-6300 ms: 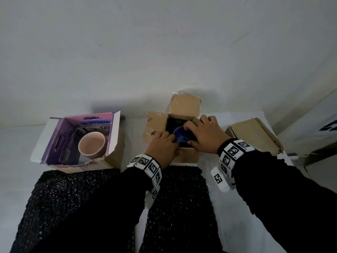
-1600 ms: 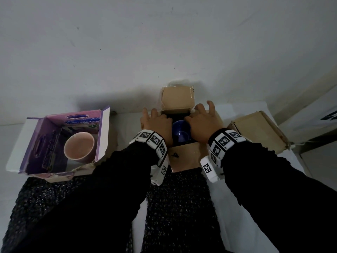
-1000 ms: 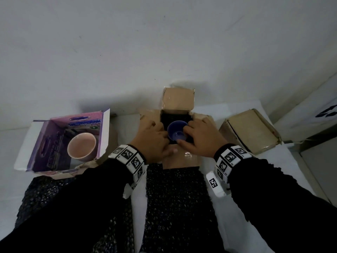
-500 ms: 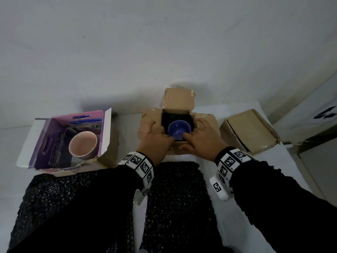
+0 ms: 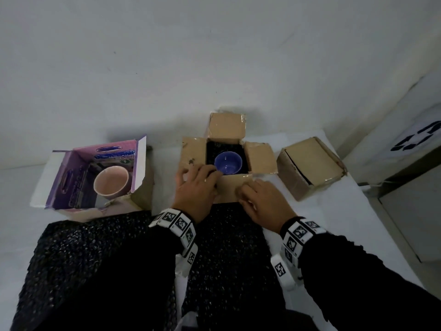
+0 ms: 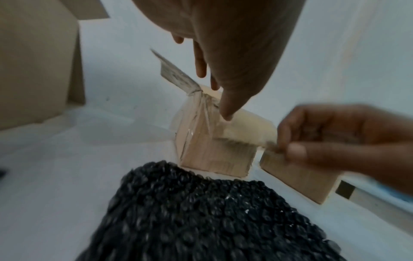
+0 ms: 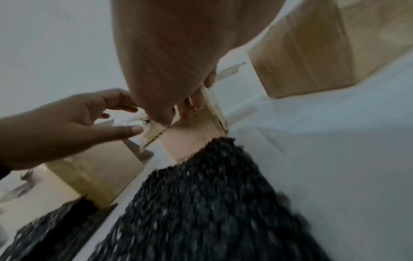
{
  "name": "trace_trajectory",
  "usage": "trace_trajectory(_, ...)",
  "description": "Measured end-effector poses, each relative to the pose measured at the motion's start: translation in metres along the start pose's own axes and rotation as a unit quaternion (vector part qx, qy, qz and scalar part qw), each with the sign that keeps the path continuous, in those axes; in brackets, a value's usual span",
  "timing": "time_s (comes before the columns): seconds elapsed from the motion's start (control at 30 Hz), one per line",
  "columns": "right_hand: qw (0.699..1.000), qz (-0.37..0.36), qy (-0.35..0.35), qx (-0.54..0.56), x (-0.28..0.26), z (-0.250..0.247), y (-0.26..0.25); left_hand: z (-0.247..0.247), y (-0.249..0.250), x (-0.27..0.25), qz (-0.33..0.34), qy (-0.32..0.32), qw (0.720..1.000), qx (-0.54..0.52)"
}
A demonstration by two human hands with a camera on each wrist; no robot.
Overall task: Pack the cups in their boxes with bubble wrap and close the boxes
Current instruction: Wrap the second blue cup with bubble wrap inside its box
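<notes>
A blue cup (image 5: 228,162) sits upright in the open brown box (image 5: 193,154), on black bubble wrap lining. My left hand (image 5: 201,174) lies with straight fingers over the box's near left corner, beside the cup; its thumb (image 6: 225,115) touches that corner. My right hand (image 5: 248,191) pinches the edge of the near flap (image 5: 235,185) between thumb and fingers. A pink cup (image 5: 111,180) stands in the open purple box (image 5: 71,168) at the left, with no wrap visible around it.
A shut brown box (image 5: 310,167) stands at the right. Two black bubble wrap sheets lie in front of me, one at the left (image 5: 95,259) and one in the middle (image 5: 229,247). A white wall rises just behind the boxes.
Both hands have left the cup and drawn back toward me. The right hand has taken hold of the near flap, and the left hand has moved to the box's left corner.
</notes>
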State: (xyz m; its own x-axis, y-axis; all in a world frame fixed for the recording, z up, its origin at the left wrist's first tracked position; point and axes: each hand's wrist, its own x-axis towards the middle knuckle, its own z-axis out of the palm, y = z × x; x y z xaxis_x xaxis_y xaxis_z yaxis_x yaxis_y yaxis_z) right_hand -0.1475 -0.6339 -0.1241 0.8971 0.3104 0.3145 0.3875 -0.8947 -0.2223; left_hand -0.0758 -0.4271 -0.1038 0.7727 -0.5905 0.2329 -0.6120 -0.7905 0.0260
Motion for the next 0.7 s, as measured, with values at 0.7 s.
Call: trace_trajectory(0.7,0.881,0.278,-0.064,0.378,-0.045,-0.032,-0.048,-0.017,0.008,-0.083,-0.197,-0.043,0.869,-0.451)
